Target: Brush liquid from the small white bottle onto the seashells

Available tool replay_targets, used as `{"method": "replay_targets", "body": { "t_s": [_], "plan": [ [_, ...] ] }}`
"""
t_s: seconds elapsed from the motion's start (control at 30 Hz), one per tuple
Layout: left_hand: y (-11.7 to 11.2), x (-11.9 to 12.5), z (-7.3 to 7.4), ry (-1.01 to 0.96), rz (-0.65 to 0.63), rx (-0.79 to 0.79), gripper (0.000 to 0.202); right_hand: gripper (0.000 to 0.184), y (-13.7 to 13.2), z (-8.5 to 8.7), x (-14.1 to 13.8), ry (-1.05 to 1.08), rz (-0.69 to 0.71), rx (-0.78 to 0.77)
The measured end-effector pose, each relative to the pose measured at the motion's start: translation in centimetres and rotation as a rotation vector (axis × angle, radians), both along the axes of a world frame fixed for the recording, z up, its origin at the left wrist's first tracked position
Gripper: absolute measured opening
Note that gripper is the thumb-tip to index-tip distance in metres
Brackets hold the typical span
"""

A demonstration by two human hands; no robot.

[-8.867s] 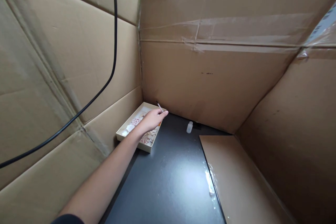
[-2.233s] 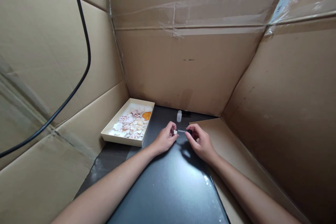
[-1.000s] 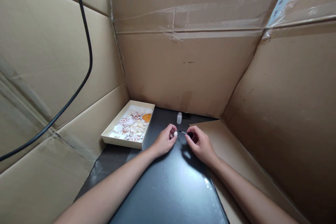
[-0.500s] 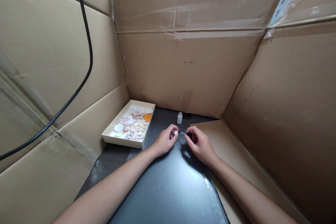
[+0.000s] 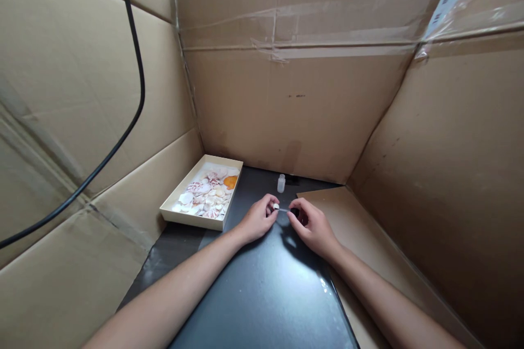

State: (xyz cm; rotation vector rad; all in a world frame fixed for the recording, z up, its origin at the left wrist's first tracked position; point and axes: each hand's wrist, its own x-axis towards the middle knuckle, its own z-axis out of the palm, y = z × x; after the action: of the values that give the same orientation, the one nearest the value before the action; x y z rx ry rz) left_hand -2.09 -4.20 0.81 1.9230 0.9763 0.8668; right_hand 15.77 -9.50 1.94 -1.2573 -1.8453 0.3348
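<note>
My left hand (image 5: 258, 220) is closed on a small white shell (image 5: 276, 206), pinched at the fingertips. Facing it, my right hand (image 5: 313, 224) grips the black cap of a thin brush applicator (image 5: 294, 211). The pale stem (image 5: 283, 209) points left, its tip at the shell; whether it touches I cannot tell. Just beyond both hands a small translucent bottle (image 5: 281, 184) stands upright without a cap. To the left, a shallow cream box (image 5: 192, 221) holds many shells, mostly white and pinkish, with one orange shell (image 5: 230, 182).
The dark tabletop (image 5: 257, 305) lies under my forearms. A flat cardboard sheet (image 5: 352, 229) is at the right. Cardboard walls (image 5: 278, 103) enclose the back and sides. A black cable (image 5: 141, 82) hangs at the left. Something small and black lies behind the bottle.
The white shell has turned slightly in my left fingers, and the applicator tip has shifted a little against or beside it. Both hands stay in nearly the same place.
</note>
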Motion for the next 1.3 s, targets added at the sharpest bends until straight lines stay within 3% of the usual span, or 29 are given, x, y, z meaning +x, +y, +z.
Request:
{"method": "replay_targets", "body": {
  "t_s": [0.37, 0.77, 0.9, 1.3],
  "plan": [
    [-0.01, 0.00, 0.09, -0.015, -0.006, -0.001, 0.013, 0.015, 0.19, -0.04, 0.16, 0.097, -0.092, 0.018],
    [-0.23, -0.05, 0.41, 0.002, -0.030, 0.009, 0.014, 0.016, 0.07, -0.09, 0.14, 0.138, -0.025, -0.009],
    [-0.27, -0.03, 0.50, 0.008, -0.027, 0.007, 0.013, 0.015, 0.05, -0.08, 0.10, 0.108, -0.087, 0.008],
    [-0.37, 0.03, 0.56, 0.000, -0.024, 0.027, 0.011, 0.017, 0.19, -0.37, 0.05, 0.138, -0.043, 0.003]
  ]
}}
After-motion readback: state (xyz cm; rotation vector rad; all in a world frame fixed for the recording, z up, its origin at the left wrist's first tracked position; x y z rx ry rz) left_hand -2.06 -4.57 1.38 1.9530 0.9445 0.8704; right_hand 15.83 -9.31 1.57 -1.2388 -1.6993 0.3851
